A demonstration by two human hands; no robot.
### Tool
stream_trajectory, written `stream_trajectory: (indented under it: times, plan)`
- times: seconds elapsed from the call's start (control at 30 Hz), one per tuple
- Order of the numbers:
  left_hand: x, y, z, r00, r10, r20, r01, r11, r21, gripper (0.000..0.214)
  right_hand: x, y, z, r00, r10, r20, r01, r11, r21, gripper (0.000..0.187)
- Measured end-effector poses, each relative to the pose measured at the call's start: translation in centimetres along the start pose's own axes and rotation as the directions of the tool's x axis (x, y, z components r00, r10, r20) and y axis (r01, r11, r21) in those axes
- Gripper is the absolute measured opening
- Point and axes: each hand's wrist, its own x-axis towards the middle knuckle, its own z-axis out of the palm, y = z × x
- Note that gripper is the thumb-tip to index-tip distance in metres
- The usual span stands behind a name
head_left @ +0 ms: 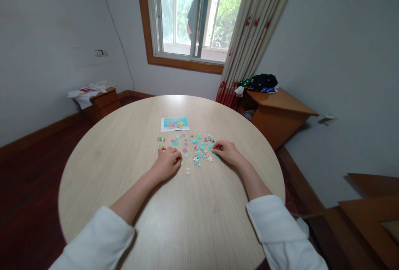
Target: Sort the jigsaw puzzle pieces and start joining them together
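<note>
Small jigsaw puzzle pieces (pixel 196 141), mostly teal with some pink and white, lie scattered in a loose group at the middle of the table. At the left edge of this group is my left hand (pixel 167 163), its fingers curled down close to the tabletop; what they hold, if anything, is hidden. My right hand (pixel 229 152) reaches in from the right side, thumb and fingertips pinched together at a teal piece (pixel 216 155). A blank-side-up piece (pixel 188 171) lies apart, nearer to me. Behind the group lies a picture card (pixel 176 124) with cartoon figures on teal.
The round wooden table (pixel 131 137) fills the middle of the view. Beyond it are a window (pixel 177 16) and a curtain (pixel 254 25). A wooden cabinet (pixel 274 116) with clothes on top stands at right, a small stand (pixel 106 101) at left. A person shows outside.
</note>
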Motion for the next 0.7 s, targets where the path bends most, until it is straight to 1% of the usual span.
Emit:
stream_trajectory:
  times: [0.17, 0.27, 0.37, 0.47, 0.53, 0.6, 0.7]
  plan:
    - [0.0, 0.1, -0.1, 1.000, -0.015, 0.008, 0.015, 1.000, -0.002, 0.017, 0.1, -0.1, -0.1, 0.998, 0.011, -0.065, -0.023, 0.980, -0.197, 0.013]
    - [0.0, 0.1, -0.1, 1.000, -0.019, 0.004, 0.019, 1.000, 0.000, 0.017, 0.1, -0.1, -0.1, 0.997, -0.002, -0.076, -0.015, 0.975, -0.220, 0.014]
    - [0.0, 0.0, -0.1, 1.000, -0.018, 0.000, 0.018, 1.000, 0.006, 0.018, 0.0, -0.1, -0.3, 0.998, 0.009, -0.057, -0.018, 0.985, -0.172, 0.018]
    - [0.0, -0.1, 0.0, 1.000, -0.019, 0.002, 0.019, 1.000, 0.008, 0.018, -0.2, 0.0, -0.6, 0.999, 0.037, 0.000, -0.037, 0.996, -0.084, 0.015]
    - [0.0, -0.1, 0.0, 1.000, -0.021, 0.001, 0.021, 1.000, 0.005, 0.018, -0.3, 0.2, -0.7, 0.999, 0.046, 0.022, -0.045, 0.998, -0.042, 0.018]
    - [0.0, 0.0, -0.1, 1.000, -0.023, -0.003, 0.023, 1.000, 0.003, 0.018, -0.3, 0.6, -0.7, 0.998, 0.041, 0.038, -0.041, 0.999, 0.004, 0.021]
    - [0.0, 0.1, -0.2, 1.000, -0.025, -0.006, 0.025, 1.000, 0.005, 0.018, -0.2, 1.3, -0.6, 0.997, 0.000, 0.074, -0.008, 0.994, 0.106, 0.025]
